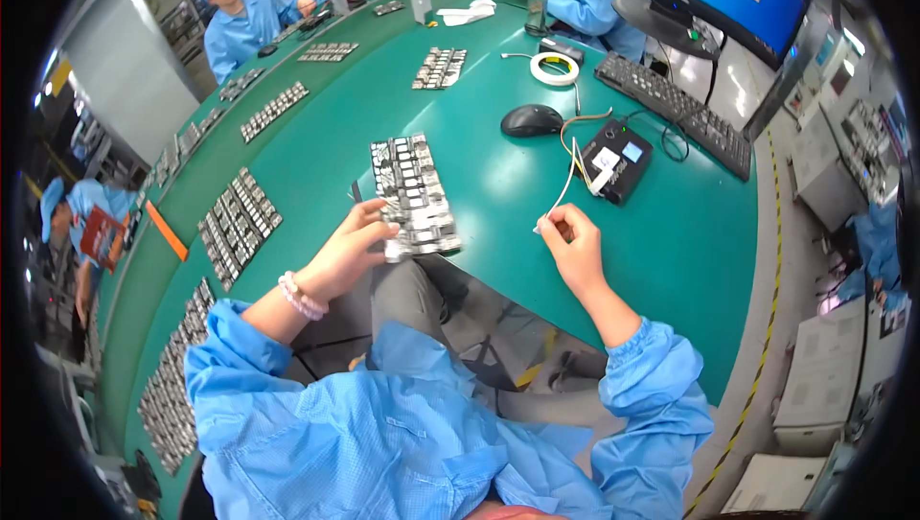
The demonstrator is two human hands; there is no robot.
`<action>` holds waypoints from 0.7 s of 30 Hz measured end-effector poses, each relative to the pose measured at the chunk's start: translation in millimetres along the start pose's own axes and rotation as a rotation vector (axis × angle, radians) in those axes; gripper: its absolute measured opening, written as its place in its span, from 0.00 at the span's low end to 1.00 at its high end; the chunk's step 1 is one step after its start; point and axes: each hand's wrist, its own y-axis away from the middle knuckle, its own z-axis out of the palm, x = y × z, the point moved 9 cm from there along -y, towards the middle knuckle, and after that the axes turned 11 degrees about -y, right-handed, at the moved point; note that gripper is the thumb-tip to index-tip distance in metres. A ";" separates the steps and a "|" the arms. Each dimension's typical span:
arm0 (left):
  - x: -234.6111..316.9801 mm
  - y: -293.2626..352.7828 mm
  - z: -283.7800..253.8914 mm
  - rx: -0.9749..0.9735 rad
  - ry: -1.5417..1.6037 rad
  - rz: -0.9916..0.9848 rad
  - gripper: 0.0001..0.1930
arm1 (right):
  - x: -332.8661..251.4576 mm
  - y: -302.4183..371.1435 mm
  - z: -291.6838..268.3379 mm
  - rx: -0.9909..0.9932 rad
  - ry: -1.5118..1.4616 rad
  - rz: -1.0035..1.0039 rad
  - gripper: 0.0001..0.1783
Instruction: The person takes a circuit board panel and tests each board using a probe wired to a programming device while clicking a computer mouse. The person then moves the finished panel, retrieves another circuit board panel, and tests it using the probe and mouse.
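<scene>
One green table carries a flat black box, the landmark here. Nearer the wearer than the box, the right hand pinches the end of a white cable. Left of the box lies a circuit-board panel; the left hand, fingers loosely spread, meets its left side, though whether it grips cannot be told. The panel's near end seems to overhang the table, so a nudge could tip it; a taut cable could drag the box. The panel's long axis runs away from the wearer, far end leaning slightly left.
</scene>
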 end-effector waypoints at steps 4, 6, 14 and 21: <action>6.1 22.7 52.8 -0.394 -0.113 -0.031 0.36 | -6.4 -2.3 -1.7 0.068 -0.005 -0.105 0.07; 4.7 19.7 69.4 -0.597 -0.318 0.043 0.35 | -6.7 -3.4 -6.1 0.100 0.010 -0.101 0.07; 46.4 -44.2 89.9 -0.287 -1.308 0.905 0.48 | -37.8 -26.6 -13.8 0.026 0.250 -0.238 0.06; 42.9 -61.4 128.0 -0.473 -1.261 0.941 0.51 | -5.9 -28.1 -19.1 -0.039 0.318 -0.162 0.05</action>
